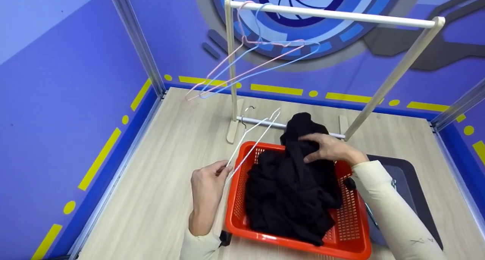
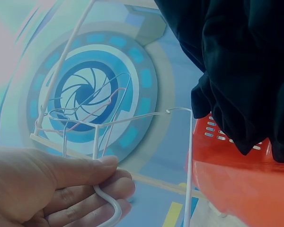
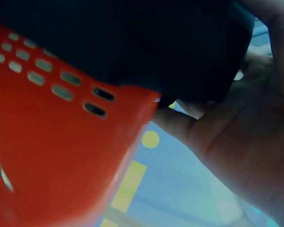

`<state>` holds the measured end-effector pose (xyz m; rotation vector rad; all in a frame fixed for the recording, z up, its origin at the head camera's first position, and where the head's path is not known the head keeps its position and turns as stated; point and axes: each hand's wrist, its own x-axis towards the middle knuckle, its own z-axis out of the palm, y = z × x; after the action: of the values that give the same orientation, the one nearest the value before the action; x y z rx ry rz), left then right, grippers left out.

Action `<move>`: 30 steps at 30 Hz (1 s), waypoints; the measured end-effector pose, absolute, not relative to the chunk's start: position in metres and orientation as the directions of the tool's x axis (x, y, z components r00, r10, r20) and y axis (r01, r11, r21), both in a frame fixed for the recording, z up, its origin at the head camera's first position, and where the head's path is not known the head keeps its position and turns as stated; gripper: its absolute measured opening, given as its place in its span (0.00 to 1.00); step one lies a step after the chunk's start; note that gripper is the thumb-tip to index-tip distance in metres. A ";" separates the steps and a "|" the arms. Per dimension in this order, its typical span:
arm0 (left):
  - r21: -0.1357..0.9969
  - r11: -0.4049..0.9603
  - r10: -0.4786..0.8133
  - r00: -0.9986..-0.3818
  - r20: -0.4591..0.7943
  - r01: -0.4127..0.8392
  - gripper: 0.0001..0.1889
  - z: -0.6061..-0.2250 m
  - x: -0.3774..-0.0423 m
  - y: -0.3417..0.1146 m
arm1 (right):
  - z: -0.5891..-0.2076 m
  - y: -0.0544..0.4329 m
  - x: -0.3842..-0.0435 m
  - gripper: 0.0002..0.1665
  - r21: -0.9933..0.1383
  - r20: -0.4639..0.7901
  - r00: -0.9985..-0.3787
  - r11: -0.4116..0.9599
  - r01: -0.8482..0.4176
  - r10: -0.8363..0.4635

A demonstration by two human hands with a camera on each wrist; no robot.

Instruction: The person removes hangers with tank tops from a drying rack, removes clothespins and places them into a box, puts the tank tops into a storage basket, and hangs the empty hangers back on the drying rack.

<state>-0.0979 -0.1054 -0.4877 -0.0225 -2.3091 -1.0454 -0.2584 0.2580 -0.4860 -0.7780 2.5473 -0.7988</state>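
Observation:
My left hand (image 1: 210, 184) pinches a white wire clothes hanger (image 1: 250, 152) between thumb and fingers, left of the red basket (image 1: 299, 248). In the left wrist view, the hanger (image 2: 189, 161) passes under the thumb and its bent end shows below the fingers. A crumpled black garment (image 1: 291, 191) fills much of the basket and rises over its far rim. At the garment's upper right is my right hand (image 1: 329, 148), thumb and fingers spread apart against the cloth. The right wrist view has dark cloth (image 3: 132, 47) beside the palm, partly hiding the fingers.
Behind the basket stands a wooden rack with a white rail (image 1: 333, 14). A pink hanger (image 1: 218, 68) and a blue hanger (image 1: 280, 68) hang at its left end. A dark grey tray (image 1: 407, 176) lies under the right forearm. Blue walls enclose the wooden table (image 1: 151, 176).

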 end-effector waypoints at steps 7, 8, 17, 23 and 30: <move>0.698 0.678 -0.237 -0.830 0.505 0.231 0.07 -0.489 -0.096 -0.104 | -0.493 0.258 -0.255 0.27 -0.554 -0.048 -0.769 0.658 -0.510 -0.637; 0.696 0.680 -0.235 -0.830 0.506 0.232 0.07 -0.489 -0.096 -0.104 | -0.494 0.258 -0.254 0.26 -0.557 -0.027 -0.766 0.646 -0.522 -0.642; 0.684 0.687 -0.221 -0.827 0.516 0.243 0.08 -0.490 -0.096 -0.105 | -0.495 0.260 -0.251 0.15 -0.594 0.102 -0.763 0.576 -0.562 -0.639; 0.672 0.696 -0.210 -0.822 0.530 0.255 0.08 -0.490 -0.097 -0.104 | -0.490 0.263 -0.246 0.14 -0.612 0.133 -0.800 0.586 -0.531 -0.586; 0.666 0.701 -0.207 -0.822 0.530 0.253 0.08 -0.489 -0.097 -0.104 | -0.475 0.267 -0.238 0.15 -0.621 0.187 -0.833 0.595 -0.511 -0.520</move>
<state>-0.0974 -0.1041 -0.4894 -0.0351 -2.3195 -1.0265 -0.2378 0.2667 -0.4746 -0.9027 2.7931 -1.0800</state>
